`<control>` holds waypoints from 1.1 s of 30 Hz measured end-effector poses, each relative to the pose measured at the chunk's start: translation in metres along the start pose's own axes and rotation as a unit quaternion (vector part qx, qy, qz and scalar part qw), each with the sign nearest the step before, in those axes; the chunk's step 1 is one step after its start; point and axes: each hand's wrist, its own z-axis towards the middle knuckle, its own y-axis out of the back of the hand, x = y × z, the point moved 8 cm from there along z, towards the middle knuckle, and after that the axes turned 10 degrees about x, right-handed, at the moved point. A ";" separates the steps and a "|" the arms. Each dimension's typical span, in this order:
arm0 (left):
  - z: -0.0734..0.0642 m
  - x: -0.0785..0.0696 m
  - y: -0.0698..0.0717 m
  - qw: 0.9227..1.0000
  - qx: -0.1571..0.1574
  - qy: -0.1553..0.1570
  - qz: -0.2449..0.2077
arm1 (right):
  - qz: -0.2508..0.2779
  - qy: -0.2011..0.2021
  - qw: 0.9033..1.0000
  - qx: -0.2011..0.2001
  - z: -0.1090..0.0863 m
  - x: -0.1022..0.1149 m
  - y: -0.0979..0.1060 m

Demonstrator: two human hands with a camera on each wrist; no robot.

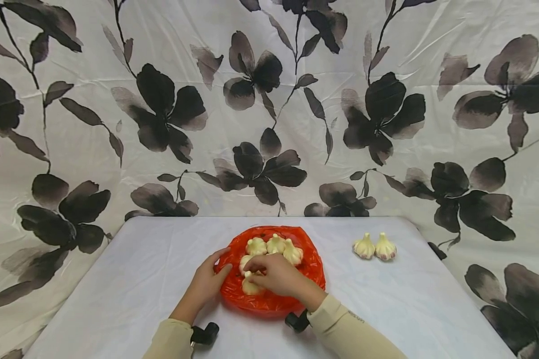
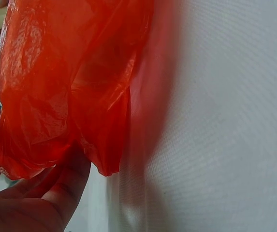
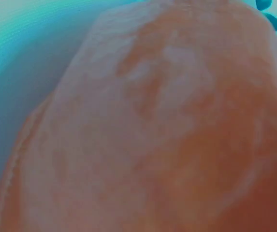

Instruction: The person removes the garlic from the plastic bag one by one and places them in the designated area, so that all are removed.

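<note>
A red plastic bag [image 1: 314, 264] lies on the table with several pale garlic bulbs [image 1: 276, 244] on top. At its left side my left hand [image 1: 208, 279] holds the edge. The left wrist view shows the fingers [image 2: 68, 188] against the underside of the red plastic. My right hand [image 1: 278, 274] reaches over the bag from the right and pinches a garlic bulb [image 1: 250, 286] at the near side of the group. Part of that bulb is hidden by the fingers. Blurred plastic [image 3: 143, 145] fills most of the right wrist view, where the hand cannot be seen.
Two more garlic bulbs [image 1: 364, 246] stand side by side on the table's right part. A white cloth covers the table [image 1: 130, 279]. Behind its far edge hangs a white sheet with dark flowers [image 1: 260, 169].
</note>
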 end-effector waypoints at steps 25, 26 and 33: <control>0.001 0.004 0.000 1.000 0.000 0.001 -0.005 | 0.108 0.011 0.992 -0.062 -0.023 -0.005 0.040; 0.001 0.004 0.000 1.000 0.001 0.002 -0.005 | 0.111 0.007 0.992 -0.064 -0.024 -0.006 0.041; -0.001 0.002 0.001 1.000 0.000 -0.001 -0.004 | 0.113 -0.008 0.990 -0.086 -0.035 -0.012 0.055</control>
